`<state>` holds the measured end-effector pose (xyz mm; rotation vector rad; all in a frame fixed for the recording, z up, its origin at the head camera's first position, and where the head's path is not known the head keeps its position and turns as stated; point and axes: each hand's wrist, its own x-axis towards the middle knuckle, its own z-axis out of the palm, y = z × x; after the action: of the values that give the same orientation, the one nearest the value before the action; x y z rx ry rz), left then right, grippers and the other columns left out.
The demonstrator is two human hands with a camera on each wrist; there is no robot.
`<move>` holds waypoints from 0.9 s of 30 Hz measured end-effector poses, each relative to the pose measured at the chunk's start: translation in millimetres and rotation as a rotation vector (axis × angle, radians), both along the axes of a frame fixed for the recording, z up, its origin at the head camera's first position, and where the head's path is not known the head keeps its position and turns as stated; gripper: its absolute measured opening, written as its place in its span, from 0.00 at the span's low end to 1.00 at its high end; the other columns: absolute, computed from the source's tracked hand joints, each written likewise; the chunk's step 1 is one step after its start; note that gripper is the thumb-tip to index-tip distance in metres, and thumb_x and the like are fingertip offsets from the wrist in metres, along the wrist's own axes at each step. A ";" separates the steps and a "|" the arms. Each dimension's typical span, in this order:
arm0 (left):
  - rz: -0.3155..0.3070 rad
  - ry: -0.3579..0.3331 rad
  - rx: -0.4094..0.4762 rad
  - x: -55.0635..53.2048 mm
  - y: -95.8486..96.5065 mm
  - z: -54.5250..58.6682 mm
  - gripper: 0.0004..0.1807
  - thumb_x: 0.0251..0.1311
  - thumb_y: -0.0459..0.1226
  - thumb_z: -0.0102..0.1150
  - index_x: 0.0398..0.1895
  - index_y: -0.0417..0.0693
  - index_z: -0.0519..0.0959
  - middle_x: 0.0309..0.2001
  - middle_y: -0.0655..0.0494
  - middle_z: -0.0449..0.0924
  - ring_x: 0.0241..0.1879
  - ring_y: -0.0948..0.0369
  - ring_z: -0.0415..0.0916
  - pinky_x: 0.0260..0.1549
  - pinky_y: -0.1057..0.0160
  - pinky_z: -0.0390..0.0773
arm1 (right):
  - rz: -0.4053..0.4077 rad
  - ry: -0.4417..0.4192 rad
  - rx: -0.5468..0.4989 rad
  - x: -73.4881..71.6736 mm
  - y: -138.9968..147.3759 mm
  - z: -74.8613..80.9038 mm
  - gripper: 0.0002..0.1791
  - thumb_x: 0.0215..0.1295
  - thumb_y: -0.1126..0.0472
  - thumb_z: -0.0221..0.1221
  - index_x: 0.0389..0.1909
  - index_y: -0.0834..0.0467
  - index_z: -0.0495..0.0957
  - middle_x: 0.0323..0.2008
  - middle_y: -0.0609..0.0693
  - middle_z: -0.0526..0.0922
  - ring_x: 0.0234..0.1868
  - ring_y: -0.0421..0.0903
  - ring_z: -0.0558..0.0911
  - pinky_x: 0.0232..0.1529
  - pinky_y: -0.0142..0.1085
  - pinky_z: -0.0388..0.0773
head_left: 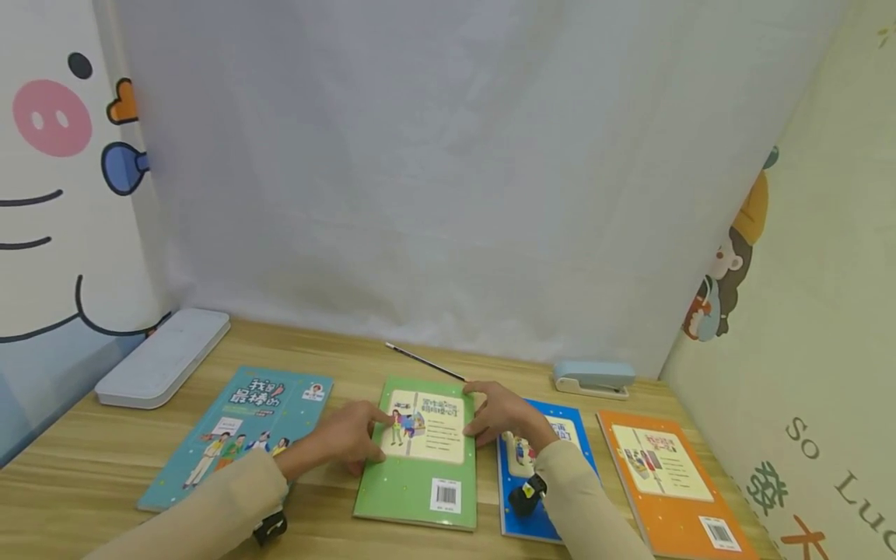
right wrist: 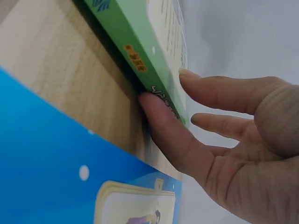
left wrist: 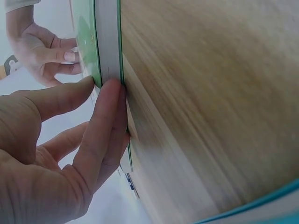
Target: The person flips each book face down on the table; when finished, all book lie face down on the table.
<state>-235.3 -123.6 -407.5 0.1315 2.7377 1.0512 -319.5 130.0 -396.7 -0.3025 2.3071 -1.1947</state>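
Note:
A green book [head_left: 420,486], back cover up with its barcode near me, lies at the middle of the wooden table. My left hand [head_left: 346,435] holds its left side; in the left wrist view the thumb [left wrist: 70,98] meets the cover's edge and the fingers [left wrist: 105,121] press along the white page edge. On the opposite side, my right hand [head_left: 500,414] grips the book near the far right corner. One finger [right wrist: 170,133] of it touches the spine from below in the right wrist view, while the thumb [right wrist: 224,93] reaches over the cover.
A teal book [head_left: 287,404] lies left of the green one. To the right are a blue book [head_left: 514,505], partly under my right arm, and an orange book [head_left: 665,513]. Behind them are a pencil [head_left: 427,362], a blue stapler [head_left: 595,376] and a pale flat case [head_left: 164,358].

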 end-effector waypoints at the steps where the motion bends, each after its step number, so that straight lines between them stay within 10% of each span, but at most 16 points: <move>1: -0.002 0.000 0.003 0.4 -0.1 0.5 0.35 0.45 0.27 0.75 0.62 0.41 0.78 0.26 0.50 0.73 0.16 0.59 0.76 0.16 0.66 0.80 | -0.005 0.001 0.003 0.0 0.4 0.6 0.43 0.57 0.78 0.65 0.74 0.65 0.59 0.38 0.64 0.83 0.33 0.53 0.87 0.37 0.45 0.87; 19: -0.088 -0.074 0.144 0.2 -21.7 1.8 0.38 0.47 0.25 0.73 0.66 0.44 0.75 0.41 0.43 0.78 0.22 0.56 0.81 0.23 0.61 0.84 | -0.039 0.130 -0.053 -11.4 9.4 19.3 0.42 0.65 0.72 0.59 0.77 0.61 0.52 0.50 0.68 0.80 0.50 0.63 0.83 0.46 0.50 0.85; 27: -0.286 0.082 0.214 2.0 -74.8 20.7 0.31 0.59 0.32 0.68 0.66 0.35 0.71 0.52 0.30 0.76 0.39 0.45 0.85 0.30 0.59 0.85 | -0.002 0.152 -0.180 -16.5 -20.1 19.1 0.35 0.70 0.69 0.57 0.75 0.61 0.56 0.57 0.71 0.75 0.57 0.67 0.79 0.54 0.53 0.82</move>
<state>-233.3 -198.4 -386.8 0.5913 2.5641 1.2722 -336.0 109.9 -377.6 -0.4710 2.3304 -1.4281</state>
